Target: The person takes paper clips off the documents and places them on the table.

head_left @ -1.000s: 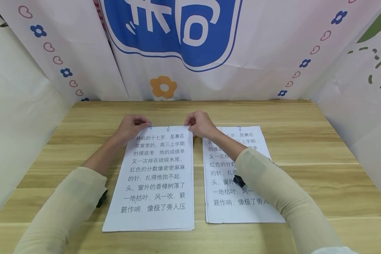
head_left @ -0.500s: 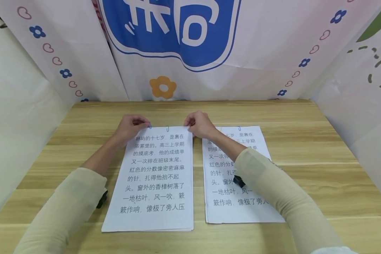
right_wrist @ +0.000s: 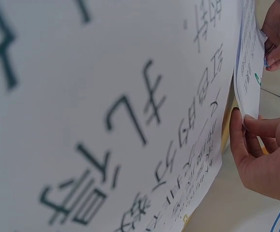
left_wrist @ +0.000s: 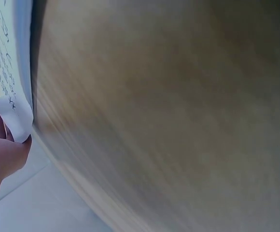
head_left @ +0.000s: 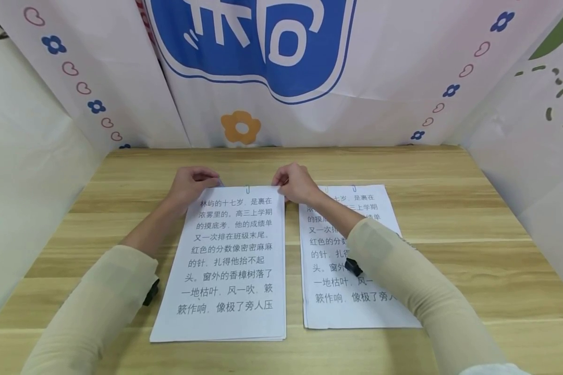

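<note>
A stack of printed sheets lies left of centre in the head view. At its top left corner my left hand pinches a blue paper clip between thumb and forefinger; whether the clip still touches the paper I cannot tell. My right hand pinches the stack's top right corner, thumb in front, as the right wrist view shows. Between the hands a green paper clip sits on the top edge. The left wrist view shows my left hand at the corner.
A second printed stack lies to the right, partly under my right forearm. It bears a yellow paper clip and a blue-purple paper clip on its top edge. A printed cloth hangs behind the wooden table.
My left hand has shifted slightly up and left, and the blue paper clip has slid outward at the top edge. The right hand and both stacks stay in place.
</note>
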Motion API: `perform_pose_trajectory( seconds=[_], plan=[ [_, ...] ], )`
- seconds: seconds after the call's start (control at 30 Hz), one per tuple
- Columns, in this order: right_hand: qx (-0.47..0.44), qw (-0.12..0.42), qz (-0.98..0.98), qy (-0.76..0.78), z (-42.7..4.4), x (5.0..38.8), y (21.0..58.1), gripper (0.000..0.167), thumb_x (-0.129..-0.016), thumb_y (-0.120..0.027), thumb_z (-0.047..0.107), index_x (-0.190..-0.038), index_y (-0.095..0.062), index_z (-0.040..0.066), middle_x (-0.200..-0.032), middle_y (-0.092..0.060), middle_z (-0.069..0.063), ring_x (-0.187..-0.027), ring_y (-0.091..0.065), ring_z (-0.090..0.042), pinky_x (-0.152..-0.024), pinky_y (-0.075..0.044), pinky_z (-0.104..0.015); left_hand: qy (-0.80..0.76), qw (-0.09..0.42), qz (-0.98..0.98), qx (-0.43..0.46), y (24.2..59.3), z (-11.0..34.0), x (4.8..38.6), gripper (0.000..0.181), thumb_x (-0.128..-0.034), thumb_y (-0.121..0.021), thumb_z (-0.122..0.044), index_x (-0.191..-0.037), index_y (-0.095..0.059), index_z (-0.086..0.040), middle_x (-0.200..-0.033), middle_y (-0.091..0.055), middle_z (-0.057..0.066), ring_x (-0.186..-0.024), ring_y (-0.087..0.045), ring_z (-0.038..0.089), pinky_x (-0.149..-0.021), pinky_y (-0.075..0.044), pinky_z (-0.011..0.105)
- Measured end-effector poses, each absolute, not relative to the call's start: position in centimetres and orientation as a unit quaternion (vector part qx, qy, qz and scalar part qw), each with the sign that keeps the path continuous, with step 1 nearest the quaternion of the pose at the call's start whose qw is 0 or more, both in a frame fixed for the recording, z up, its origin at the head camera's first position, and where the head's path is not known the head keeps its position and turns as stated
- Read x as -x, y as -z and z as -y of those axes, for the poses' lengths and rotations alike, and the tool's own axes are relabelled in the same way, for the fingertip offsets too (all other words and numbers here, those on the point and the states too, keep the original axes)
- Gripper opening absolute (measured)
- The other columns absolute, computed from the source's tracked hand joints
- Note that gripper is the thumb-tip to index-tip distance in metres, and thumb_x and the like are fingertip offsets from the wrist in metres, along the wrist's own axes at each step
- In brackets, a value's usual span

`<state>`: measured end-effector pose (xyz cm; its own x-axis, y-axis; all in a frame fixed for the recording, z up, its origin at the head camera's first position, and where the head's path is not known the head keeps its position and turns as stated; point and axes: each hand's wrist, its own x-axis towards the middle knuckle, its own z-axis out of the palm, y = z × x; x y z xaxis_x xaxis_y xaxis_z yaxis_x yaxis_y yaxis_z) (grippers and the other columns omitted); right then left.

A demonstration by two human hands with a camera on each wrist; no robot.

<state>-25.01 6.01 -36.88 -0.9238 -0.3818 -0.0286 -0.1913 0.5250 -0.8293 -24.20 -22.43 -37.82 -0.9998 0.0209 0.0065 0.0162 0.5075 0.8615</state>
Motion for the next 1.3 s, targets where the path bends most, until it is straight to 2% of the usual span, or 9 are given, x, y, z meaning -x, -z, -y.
perform_pose_trajectory(
  seconds=[0.1,0.37,0.7,0.87,1.0,1.3],
  plan=[
    [0.167,0.103,-0.868,0.456,-6.0,25.1,37.0,0.016,-0.092,-0.063,-0.014,-0.102,-0.072,-0.004,-0.096,-0.066,-0.014,-0.085,-0.062,-0.023,-0.065,-0.061,-0.027,-0.504,-0.001,-0.864,-0.009,38.0,22.5,24.3,0.023,-0.0971,-0.071,-0.004,-0.117,-0.069,0.008,-0.113,-0.073,0.019,-0.084,-0.064,0.003,-0.078,-0.051,0.012],
    [0.168,0.101,-0.867,0.459,-5.9,25.1,36.9,0.016,-0.092,-0.062,-0.015,-0.101,-0.072,-0.005,-0.095,-0.066,-0.014,-0.084,-0.063,-0.023,-0.065,-0.061,-0.028,-0.506,-0.017,-0.863,-0.007,38.3,22.7,24.7,0.019,-0.0949,-0.072,-0.002,-0.111,-0.070,0.009,-0.100,-0.076,0.013,-0.079,-0.064,0.003,-0.076,-0.051,0.012],
    [0.162,0.104,-0.867,0.459,-5.8,25.1,36.8,0.017,-0.092,-0.062,-0.014,-0.101,-0.072,-0.004,-0.095,-0.065,-0.014,-0.083,-0.063,-0.023,-0.065,-0.062,-0.028,-0.497,-0.007,-0.867,0.023,38.1,22.7,24.9,0.019,-0.0945,-0.073,-0.002,-0.110,-0.070,0.008,-0.099,-0.076,0.012,-0.078,-0.065,0.004,-0.073,-0.052,0.014],
    [0.160,0.106,-0.868,0.459,-5.8,25.1,36.9,0.017,-0.092,-0.062,-0.015,-0.101,-0.072,-0.004,-0.094,-0.065,-0.014,-0.082,-0.063,-0.023,-0.065,-0.062,-0.028,-0.495,-0.009,-0.869,0.027,38.2,22.9,25.1,0.020,-0.0931,-0.075,-0.003,-0.110,-0.071,0.008,-0.095,-0.077,0.007,-0.077,-0.065,0.003,-0.073,-0.052,0.013],
    [0.159,0.107,-0.866,0.461,-5.7,25.1,36.9,0.017,-0.092,-0.062,-0.015,-0.100,-0.072,-0.004,-0.093,-0.065,-0.014,-0.080,-0.062,-0.023,-0.065,-0.062,-0.029,-0.498,-0.011,-0.867,0.032,38.3,23.0,25.3,0.015,-0.0938,-0.075,-0.003,-0.106,-0.073,0.005,-0.097,-0.077,0.010,-0.077,-0.066,0.002,-0.074,-0.053,0.013],
    [0.158,0.109,-0.868,0.458,-5.7,25.2,36.8,0.017,-0.093,-0.062,-0.014,-0.101,-0.072,-0.004,-0.094,-0.066,-0.015,-0.082,-0.063,-0.023,-0.065,-0.062,-0.028,-0.497,-0.004,-0.867,0.047,38.3,23.1,25.6,0.018,-0.0960,-0.073,-0.004,-0.111,-0.071,0.006,-0.101,-0.076,0.012,-0.077,-0.065,-0.001,-0.075,-0.054,0.012]
  ],
)
